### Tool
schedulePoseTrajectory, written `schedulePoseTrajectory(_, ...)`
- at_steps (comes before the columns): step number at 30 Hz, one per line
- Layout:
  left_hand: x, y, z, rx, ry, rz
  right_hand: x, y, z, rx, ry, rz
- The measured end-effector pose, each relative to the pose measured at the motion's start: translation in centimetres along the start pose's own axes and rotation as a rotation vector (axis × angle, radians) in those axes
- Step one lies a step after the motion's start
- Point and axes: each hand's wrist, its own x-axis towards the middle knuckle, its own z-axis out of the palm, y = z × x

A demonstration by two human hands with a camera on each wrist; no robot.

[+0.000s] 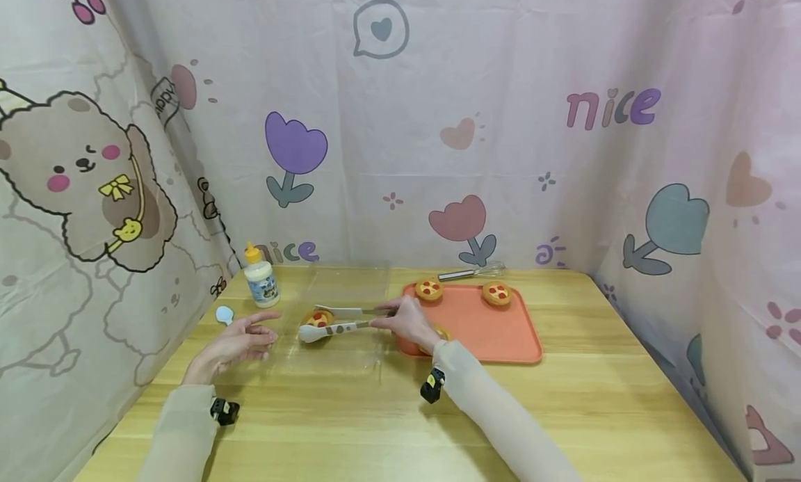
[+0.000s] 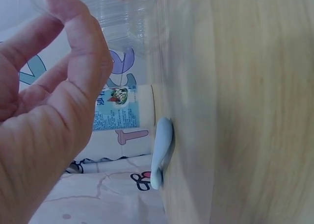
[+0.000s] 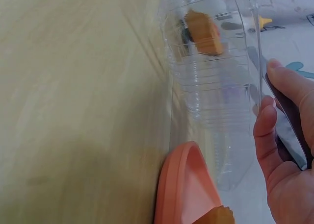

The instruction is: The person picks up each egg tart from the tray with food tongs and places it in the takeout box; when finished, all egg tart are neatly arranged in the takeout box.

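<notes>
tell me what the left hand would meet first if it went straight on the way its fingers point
Probably the clear, rectangular plastic box, on its left side: the left hand points towards it. The see-through plastic makes the gap, if any, hard to judge.

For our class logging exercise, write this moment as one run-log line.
right hand: grips tongs | tongs: around mini pizza inside clear box | left hand: near box | orange tray: three pizzas
</notes>
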Motion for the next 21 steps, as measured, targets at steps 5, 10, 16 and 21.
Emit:
schedulePoseTrajectory(5,0.09,0.15,0.00,-0.006,0.003,-0.009,0.37,-0.13,-0.07,-0.013,-0.008,-0.020)
schedulePoseTrajectory(10,0.36,0.42,-0.11,0.001,0.005,-0.001,0.67,-0.39,-0.32,-0.007,-0.012,-0.030)
schedulePoseTrajectory(16,0.32,0.37,-0.22,0.006,0.013,-0.015,0.79,-0.35,-0.12,-0.048,-0.023,-0.036)
schedulePoseTrajectory(21,0.20,0.25,-0.16,-0.001,0.014,-0.026,0.57,-0.01,0.06,-0.055,0.001,-0.064)
